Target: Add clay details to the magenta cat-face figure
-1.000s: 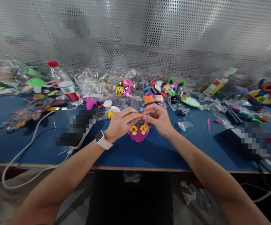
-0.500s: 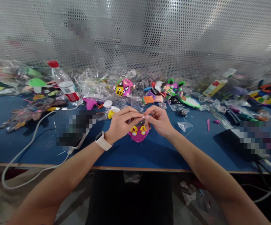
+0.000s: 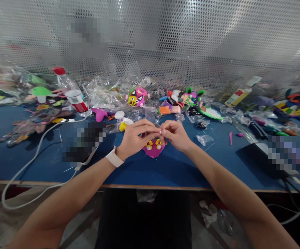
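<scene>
Blue worktop (image 3: 48, 162), foam craft clutter (image 3: 191, 98).
My left hand (image 3: 134, 138) and right hand (image 3: 177, 136) pinch a tiny white bit (image 3: 160, 131) over the pink foam figure (image 3: 153, 148); it wants steadiness.

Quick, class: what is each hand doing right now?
Left hand: closed, pinching a tiny white scrap above the rounded magenta craft piece.
Right hand: closed, pinching the same scrap.

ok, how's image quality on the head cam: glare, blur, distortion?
Head view: centre is sharp, with the left hand, right hand and pink foam piece clear; streaky glare on the perforated screen; clutter at both side edges is smeared and stretched; light is soft, shadows on the table faint.
</scene>
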### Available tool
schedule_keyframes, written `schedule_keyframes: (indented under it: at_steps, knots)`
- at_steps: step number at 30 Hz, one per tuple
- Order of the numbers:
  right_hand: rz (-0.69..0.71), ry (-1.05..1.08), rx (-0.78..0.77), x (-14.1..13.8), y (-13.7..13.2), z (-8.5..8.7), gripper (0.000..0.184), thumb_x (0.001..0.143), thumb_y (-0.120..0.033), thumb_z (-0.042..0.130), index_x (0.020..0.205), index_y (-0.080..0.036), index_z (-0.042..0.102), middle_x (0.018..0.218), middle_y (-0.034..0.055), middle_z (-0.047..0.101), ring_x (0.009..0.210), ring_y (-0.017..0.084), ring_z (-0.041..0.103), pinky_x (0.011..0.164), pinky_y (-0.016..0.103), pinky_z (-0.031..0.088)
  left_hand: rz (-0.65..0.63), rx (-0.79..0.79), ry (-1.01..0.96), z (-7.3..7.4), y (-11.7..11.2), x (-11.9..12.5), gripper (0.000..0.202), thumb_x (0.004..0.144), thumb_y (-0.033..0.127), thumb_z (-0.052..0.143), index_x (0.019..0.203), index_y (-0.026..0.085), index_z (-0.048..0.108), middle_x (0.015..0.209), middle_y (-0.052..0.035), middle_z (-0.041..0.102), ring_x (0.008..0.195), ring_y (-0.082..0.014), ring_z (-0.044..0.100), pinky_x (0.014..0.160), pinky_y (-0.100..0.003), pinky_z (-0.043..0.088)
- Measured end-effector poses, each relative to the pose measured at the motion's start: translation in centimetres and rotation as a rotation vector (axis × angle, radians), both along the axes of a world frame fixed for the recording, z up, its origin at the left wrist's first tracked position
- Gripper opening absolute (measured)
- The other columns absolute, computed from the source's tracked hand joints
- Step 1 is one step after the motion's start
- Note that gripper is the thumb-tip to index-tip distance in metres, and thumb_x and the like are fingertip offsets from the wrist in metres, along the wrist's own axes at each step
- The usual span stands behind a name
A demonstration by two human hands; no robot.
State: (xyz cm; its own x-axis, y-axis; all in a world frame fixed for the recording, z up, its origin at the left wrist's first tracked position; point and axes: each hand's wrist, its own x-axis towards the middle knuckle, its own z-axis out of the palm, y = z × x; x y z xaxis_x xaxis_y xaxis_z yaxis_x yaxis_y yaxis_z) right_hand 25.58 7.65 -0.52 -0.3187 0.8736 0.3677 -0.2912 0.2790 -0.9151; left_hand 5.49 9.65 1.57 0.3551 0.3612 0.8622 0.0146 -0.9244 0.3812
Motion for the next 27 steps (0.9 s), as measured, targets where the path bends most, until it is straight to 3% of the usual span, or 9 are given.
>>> schedule_keyframes:
  at_steps: [10, 17, 27]
  knots:
    - [-0.036, -0.028, -0.048, 0.05, -0.13, 0.30, 0.032, 0.079, -0.049, 0.090, 0.085, -0.020, 0.076, 0.062, -0.0028, 0.072, 0.047, 0.012, 0.068, 0.042, 0.020, 0.047, 0.043, 0.089, 0.006, -0.22, 0.25, -0.05, 0.011, 0.094, 0.019, 0.076, 0.105, 0.021, 0.081, 0.094, -0.0046, 0.078, 0.082, -0.0116, 0.073, 0.073, -0.023, 0.061]
    - [-0.104, -0.055, -0.029, 0.14, 0.08, 0.25, 0.023, 0.081, -0.040, 0.090, 0.083, -0.021, 0.079, 0.060, -0.0030, 0.070, 0.045, 0.011, 0.065, 0.042, 0.020, 0.046, 0.109, 0.203, 0.082, -0.73, 0.60, -0.18, 0.019, 0.097, 0.017, 0.072, 0.114, 0.020, 0.078, 0.101, -0.0057, 0.078, 0.089, -0.0126, 0.075, 0.080, -0.024, 0.063]
    - [-0.104, -0.089, -0.061, 0.05, 0.04, 0.39, 0.029, 0.077, -0.043, 0.092, 0.084, -0.020, 0.076, 0.058, -0.0044, 0.068, 0.045, 0.010, 0.062, 0.042, 0.020, 0.045, 0.146, 0.226, 0.122, -0.97, 0.89, -0.38, 0.017, 0.098, 0.018, 0.071, 0.114, 0.021, 0.077, 0.101, -0.0053, 0.077, 0.086, -0.0121, 0.073, 0.076, -0.024, 0.061]
